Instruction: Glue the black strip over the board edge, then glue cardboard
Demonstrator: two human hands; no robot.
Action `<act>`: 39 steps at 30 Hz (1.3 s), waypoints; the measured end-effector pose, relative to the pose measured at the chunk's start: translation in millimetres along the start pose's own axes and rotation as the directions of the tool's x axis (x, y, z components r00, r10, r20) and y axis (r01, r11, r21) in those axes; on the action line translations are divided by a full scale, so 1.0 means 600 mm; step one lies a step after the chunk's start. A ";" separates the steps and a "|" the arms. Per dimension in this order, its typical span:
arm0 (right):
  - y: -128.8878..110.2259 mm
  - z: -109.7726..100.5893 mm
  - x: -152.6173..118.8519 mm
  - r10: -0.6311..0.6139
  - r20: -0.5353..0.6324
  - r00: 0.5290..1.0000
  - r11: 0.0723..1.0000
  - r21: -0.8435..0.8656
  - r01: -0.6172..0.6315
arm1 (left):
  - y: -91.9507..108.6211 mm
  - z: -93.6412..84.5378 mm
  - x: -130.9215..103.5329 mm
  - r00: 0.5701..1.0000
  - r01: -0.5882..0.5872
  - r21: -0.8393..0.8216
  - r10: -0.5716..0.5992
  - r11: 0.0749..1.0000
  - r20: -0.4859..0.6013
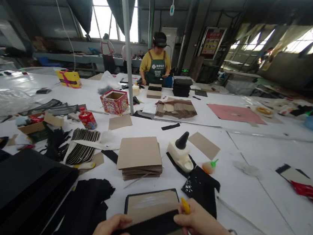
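Note:
A brown cardboard panel (149, 205) with a black border lies on the white table right in front of me, a shiny smear across its top. A black strip (148, 229) runs across it. My left hand (111, 231) pinches the strip's left end. My right hand (199, 224) presses on the strip's right end and also holds a yellow-tipped tool (185, 205). A stack of brown cardboard sheets (140, 157) sits just beyond the panel.
A white glue bottle with a black cone (181, 152) and a small orange bottle (209, 167) stand to the right of the stack. Black sheets (18, 188) pile at my left. A person in a yellow shirt (155, 66) works at the far table beyond a metal pole (127, 50).

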State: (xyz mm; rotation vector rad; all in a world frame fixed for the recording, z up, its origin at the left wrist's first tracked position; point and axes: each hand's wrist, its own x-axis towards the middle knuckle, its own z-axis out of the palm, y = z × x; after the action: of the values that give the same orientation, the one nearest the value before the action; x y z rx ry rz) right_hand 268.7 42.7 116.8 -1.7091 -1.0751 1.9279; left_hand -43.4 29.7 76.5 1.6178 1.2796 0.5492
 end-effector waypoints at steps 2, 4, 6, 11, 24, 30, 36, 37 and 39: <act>0.012 -0.005 0.017 -0.036 -0.074 0.997 0.998 -0.057 0.032 | -0.021 0.019 0.022 0.984 0.179 -0.196 -0.173 0.964 0.049; 0.023 -0.008 0.038 -0.080 -0.147 0.986 0.991 -0.120 0.062 | -0.034 0.034 0.046 0.957 0.291 -0.304 -0.281 0.907 0.077; 0.033 -0.011 0.060 -0.121 -0.219 0.968 0.985 -0.151 0.089 | -0.039 0.043 0.068 0.938 0.340 -0.312 -0.345 0.887 0.042; 0.060 -0.025 0.109 -0.201 -0.364 0.909 0.967 -0.224 0.124 | -0.031 0.045 0.106 0.919 0.371 -0.305 -0.394 0.877 -0.015; 0.088 -0.045 0.152 -0.291 -0.423 0.858 0.908 -0.404 0.109 | -0.071 0.045 0.127 0.889 0.422 -0.153 -0.441 0.893 -0.121; 0.085 -0.047 0.156 -0.327 -0.382 0.865 0.880 -0.455 0.132 | -0.071 0.033 0.120 0.908 0.364 -0.080 -0.372 0.928 -0.191; 0.012 -0.014 0.072 -0.493 -0.186 0.850 0.760 -0.568 0.317 | -0.026 0.025 0.116 0.974 0.133 0.109 -0.109 0.985 -0.201; -0.006 -0.003 0.051 -0.536 -0.104 0.838 0.708 -0.596 0.379 | -0.017 0.025 0.119 0.988 0.052 0.121 -0.033 0.991 -0.149; -0.038 0.019 0.013 -0.590 0.060 0.805 0.612 -0.617 0.494 | 0.002 0.025 0.127 0.996 -0.085 0.134 0.087 0.987 -0.013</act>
State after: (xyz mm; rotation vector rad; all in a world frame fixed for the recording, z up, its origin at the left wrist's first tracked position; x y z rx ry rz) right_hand 251.1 59.4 128.2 -1.4863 -2.0337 1.0903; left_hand -4.2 93.5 55.1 1.7893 1.2877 0.5419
